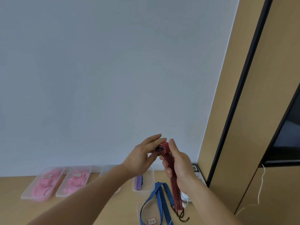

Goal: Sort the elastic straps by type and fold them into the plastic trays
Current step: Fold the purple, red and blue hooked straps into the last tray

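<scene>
1. The red striped strap is held up in the lower centre of the frame, above the table. Its upper end is wound into a small coil, and its tail hangs down to frayed dark ends near the lower edge.
2. The coil is pinched by the left hand, thumb below and fingers stretched over the top.
3. The hanging length is clasped by the right hand, fingers curled round it and the thumb raised against the coil's side.
4. The strap is judged light, soft and springy: a coil is likely to unwind once let go, so it should be pinched across its turns, not by the loose tail.
5. The ribbed weave probably gives good friction, so little slipping is expected. The frayed ends may snag.
6. A blue striped strap lies loose on the table at lower centre, partly over a labelled tray.
7. A purple strap is already laid in a clear tray just behind the hands.
8. Two trays with pink contents stand at the lower left.
9. Which tray is meant for the red strap cannot be told.
</scene>
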The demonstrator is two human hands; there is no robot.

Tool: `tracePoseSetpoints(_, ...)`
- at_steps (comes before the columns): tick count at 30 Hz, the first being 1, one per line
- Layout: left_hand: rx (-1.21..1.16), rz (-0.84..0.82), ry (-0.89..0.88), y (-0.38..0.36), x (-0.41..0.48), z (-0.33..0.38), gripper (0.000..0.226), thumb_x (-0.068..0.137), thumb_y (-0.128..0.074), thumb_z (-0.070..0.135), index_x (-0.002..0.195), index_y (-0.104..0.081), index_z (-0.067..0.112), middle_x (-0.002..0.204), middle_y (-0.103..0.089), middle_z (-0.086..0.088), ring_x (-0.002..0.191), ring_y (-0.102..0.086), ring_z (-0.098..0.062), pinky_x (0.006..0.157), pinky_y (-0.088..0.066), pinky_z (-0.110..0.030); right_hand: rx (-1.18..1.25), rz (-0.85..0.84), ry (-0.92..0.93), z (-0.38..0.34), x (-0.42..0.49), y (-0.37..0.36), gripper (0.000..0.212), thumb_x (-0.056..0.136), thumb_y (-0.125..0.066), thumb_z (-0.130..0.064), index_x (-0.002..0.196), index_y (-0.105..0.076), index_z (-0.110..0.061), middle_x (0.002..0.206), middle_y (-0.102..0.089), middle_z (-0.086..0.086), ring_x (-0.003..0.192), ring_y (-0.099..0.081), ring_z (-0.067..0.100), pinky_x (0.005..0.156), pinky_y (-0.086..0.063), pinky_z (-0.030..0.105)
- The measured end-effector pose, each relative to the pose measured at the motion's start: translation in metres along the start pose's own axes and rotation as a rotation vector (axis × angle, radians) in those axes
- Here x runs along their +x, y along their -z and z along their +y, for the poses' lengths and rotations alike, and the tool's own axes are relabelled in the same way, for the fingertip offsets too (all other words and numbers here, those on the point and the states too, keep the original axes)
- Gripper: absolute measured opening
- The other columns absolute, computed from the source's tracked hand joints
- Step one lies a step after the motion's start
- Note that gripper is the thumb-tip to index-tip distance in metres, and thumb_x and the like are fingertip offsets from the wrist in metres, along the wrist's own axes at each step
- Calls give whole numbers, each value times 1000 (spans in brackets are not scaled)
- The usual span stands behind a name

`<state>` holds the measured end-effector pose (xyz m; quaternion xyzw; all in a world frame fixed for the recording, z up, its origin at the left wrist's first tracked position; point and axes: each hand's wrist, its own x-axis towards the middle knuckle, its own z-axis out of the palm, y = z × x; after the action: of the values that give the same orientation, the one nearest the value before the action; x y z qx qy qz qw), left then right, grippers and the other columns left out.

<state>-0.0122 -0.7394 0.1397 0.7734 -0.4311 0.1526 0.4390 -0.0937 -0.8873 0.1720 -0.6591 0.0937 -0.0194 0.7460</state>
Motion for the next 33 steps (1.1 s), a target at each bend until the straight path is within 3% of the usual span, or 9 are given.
tracePoseSetpoints(9,53,-47,-7,5,3,0,62,92,-44,4,145,-43,36,157,-31,3,142,-34,-5,109,-38,-20,-57,17,130,5,-3,3,70,73,-53,-67,79,-66,1,56,-50,6,42,-33,14,45,-28,25)
tracePoseSetpoints(11,-169,-19,181,4,5,11,66,87,-43,11,145,-37,43,156,-32,10,141,-35,-3,113,-36,-27,-35,56,159,5,-2,3,65,75,-55,-63,77,-65,2,54,-46,5,41,-30,12,44,-25,23)
tracePoseSetpoints(13,-539,67,452,1,9,22,73,82,-49,21,150,-28,38,147,-47,8,129,-53,-11,111,-41,-38,-7,87,182,5,-1,2,64,77,-57,-58,77,-64,5,51,-45,4,41,-30,10,42,-25,21)
tracePoseSetpoints(16,-934,36,714,3,17,30,51,87,-60,36,131,-58,10,113,-67,-13,100,-68,-33,100,-49,-53,3,105,210,7,0,0,66,78,-59,-54,81,-63,11,53,-50,8,40,-34,11,41,-28,21)
tracePoseSetpoints(19,-876,-60,660,5,16,34,34,96,-56,34,105,-67,3,98,-66,-19,85,-66,-34,100,-48,-58,-37,77,223,11,-1,1,62,82,-58,-53,80,-64,9,58,-57,11,42,-39,13,43,-33,22)
tracePoseSetpoints(23,-805,119,649,2,15,30,32,93,-66,19,122,-57,7,97,-75,-13,87,-71,-28,91,-56,-44,-119,66,119,13,0,6,53,92,-58,-48,85,-68,4,60,-64,10,45,-48,16,45,-40,26)
tracePoseSetpoints(26,-559,165,568,-2,13,28,32,92,-68,13,122,-59,8,100,-76,-4,86,-71,-17,83,-58,-33,-172,102,45,13,-1,9,49,93,-61,-43,81,-68,5,53,-61,7,42,-49,16,43,-40,25)
tracePoseSetpoints(30,-198,132,337,-1,12,31,36,91,-66,12,125,-57,18,107,-70,11,97,-67,1,86,-53,-17,-158,112,20,10,-4,8,53,96,-55,-45,84,-69,5,56,-63,9,43,-50,17,44,-40,26)
tracePoseSetpoints(33,120,74,103,-3,5,19,43,92,-61,21,134,-51,24,114,-66,14,101,-63,-2,87,-51,-17,-98,80,13,4,-3,9,67,97,-43,-57,85,-71,3,58,-61,10,43,-46,17,44,-37,26)
